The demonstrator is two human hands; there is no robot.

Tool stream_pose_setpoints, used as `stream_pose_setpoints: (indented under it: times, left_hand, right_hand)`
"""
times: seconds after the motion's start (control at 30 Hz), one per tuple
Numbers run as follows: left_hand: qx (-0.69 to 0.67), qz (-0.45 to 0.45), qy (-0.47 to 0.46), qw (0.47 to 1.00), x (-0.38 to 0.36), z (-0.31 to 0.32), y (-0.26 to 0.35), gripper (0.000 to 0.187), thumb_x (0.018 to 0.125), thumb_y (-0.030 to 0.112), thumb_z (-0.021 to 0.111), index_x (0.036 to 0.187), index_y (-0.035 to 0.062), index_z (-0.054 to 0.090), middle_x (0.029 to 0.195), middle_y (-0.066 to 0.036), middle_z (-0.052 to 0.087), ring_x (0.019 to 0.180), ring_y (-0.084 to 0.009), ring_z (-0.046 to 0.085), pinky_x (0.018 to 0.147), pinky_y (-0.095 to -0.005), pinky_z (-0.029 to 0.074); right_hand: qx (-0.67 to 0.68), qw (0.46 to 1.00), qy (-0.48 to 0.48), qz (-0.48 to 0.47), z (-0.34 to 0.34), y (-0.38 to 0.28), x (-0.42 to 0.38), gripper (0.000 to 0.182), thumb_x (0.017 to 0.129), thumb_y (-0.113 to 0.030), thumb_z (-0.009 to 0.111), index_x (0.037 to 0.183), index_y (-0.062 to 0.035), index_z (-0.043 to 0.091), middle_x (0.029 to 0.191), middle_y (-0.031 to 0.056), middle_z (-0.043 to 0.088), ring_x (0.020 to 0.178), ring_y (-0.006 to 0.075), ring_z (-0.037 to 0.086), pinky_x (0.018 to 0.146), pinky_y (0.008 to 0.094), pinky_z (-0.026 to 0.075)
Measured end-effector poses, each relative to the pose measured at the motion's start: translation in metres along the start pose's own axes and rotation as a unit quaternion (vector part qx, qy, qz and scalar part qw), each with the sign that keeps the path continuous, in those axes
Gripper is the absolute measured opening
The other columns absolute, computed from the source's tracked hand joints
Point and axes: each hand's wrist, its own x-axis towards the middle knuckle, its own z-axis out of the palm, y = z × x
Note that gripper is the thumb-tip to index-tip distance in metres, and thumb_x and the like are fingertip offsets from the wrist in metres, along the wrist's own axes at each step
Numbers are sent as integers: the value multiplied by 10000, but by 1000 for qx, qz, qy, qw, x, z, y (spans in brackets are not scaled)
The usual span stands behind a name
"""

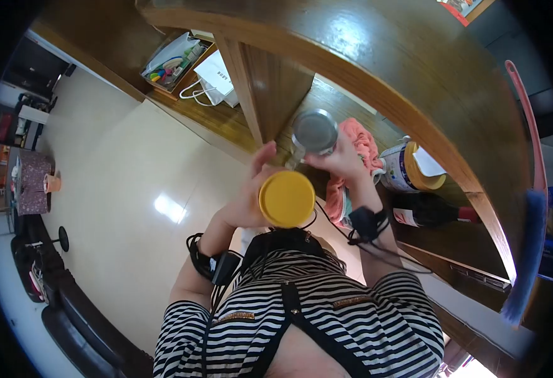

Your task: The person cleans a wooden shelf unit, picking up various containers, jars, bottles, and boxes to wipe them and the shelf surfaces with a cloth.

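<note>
My left hand (246,196) is closed around a container with a round yellow lid (287,199), which faces up toward the camera in front of my chest. Just beyond it, my right hand (342,162) grips a clear jar with a grey metallic top (315,131), held near the shelf's upright divider. The two containers are close together, and the lid hides most of the nearer one's body. A pink cloth (359,146) lies beside my right hand and wrist, on the shelf.
The wooden shelf (377,38) curves over the right. It holds a can with a yellow rim (400,167) and a dark bottle (424,210). Left of the divider are a box of small items (174,62) and a white paper bag (215,74). A blue brush (528,252) is at far right.
</note>
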Motion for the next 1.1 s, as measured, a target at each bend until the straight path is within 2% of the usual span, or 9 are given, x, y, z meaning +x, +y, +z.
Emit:
stream_pose_setpoints:
  times: [0.07, 0.2, 0.4, 0.53, 0.6, 0.67, 0.73, 0.83, 1.1]
  left_hand:
    - [-33, -9, -57, 998, 3, -12, 8, 883, 605, 310, 938, 1341, 53, 525, 1500, -182, 265, 1391, -349, 351, 1147, -451, 328]
    - [-76, -65, -114, 988, 2, -21, 19, 815, 604, 331, 911, 1290, 66, 560, 1450, -201, 365, 1366, -363, 352, 1123, -469, 317]
    - [-103, -63, -163, 979, 0, -28, 15, 959, 565, 316, 947, 1367, 37, 499, 1341, -142, 492, 1308, -323, 441, 1090, -443, 377]
    - [-225, -145, -121, 956, -24, -22, 23, 1037, 560, 327, 954, 1407, 19, 442, 1380, -129, 470, 1301, -288, 458, 1087, -421, 374]
    - [-267, -183, -105, 940, -46, -19, 11, 1283, 542, 295, 971, 1549, 41, 219, 1435, -89, 441, 1329, -251, 454, 1126, -433, 350]
    - [-297, -178, -81, 935, -60, -15, 9, 1293, 546, 300, 972, 1551, 40, 201, 1413, -85, 451, 1301, -246, 468, 1135, -443, 342]
    - [-324, -174, -54, 928, -69, -16, 4, 1304, 551, 305, 974, 1553, 40, 182, 1391, -82, 462, 1273, -241, 482, 1143, -452, 334]
    - [-262, -129, -75, 953, -76, -25, 0, 1227, 556, 302, 960, 1511, -1, 251, 1501, -140, 380, 1342, -255, 418, 1111, -406, 345]
    - [-143, -122, 69, 980, -89, -38, 30, 618, 662, 199, 849, 1199, 36, 591, 1232, -115, 486, 1138, -280, 490, 1011, -416, 415]
  right_hand:
    - [130, 990, -22, 55, 15, -14, -13, 814, 655, -138, 891, 1359, -29, 497, 1271, 72, 604, 1185, 192, 572, 1047, 351, 425]
    - [10, 999, -25, 21, 28, -20, -16, 838, 683, -131, 876, 1399, -57, 448, 1295, 74, 569, 1229, 208, 539, 1071, 347, 400]
    - [85, 995, -14, -57, 46, -32, -14, 875, 674, -180, 896, 1411, -60, 440, 1317, 120, 527, 1308, 226, 458, 1116, 364, 347]
    - [-139, 988, -51, -38, 24, -49, -26, 868, 701, -275, 876, 1433, -87, 450, 1408, 135, 501, 1350, 303, 444, 1118, 433, 344]
    - [-254, 963, -51, -67, 3, -40, -39, 843, 709, -304, 867, 1429, -97, 482, 1443, 127, 489, 1367, 342, 429, 1121, 473, 332]
    - [-440, 883, 42, 156, -10, -6, -52, 699, 780, -404, 756, 1407, -191, 532, 1481, 113, 462, 1380, 404, 386, 1098, 551, 321]
    - [-482, 862, 100, 122, 2, 31, -51, 648, 792, -398, 720, 1390, -218, 548, 1489, 99, 457, 1375, 403, 388, 1089, 562, 325]
    - [-522, 834, 143, 111, 21, 58, -9, 580, 787, -355, 687, 1346, -242, 584, 1470, 80, 476, 1350, 399, 412, 1074, 570, 335]
    - [-474, 869, 106, 94, -41, 117, 129, 523, 783, -289, 675, 1298, -227, 607, 1359, 77, 559, 1274, 361, 489, 1031, 524, 398]
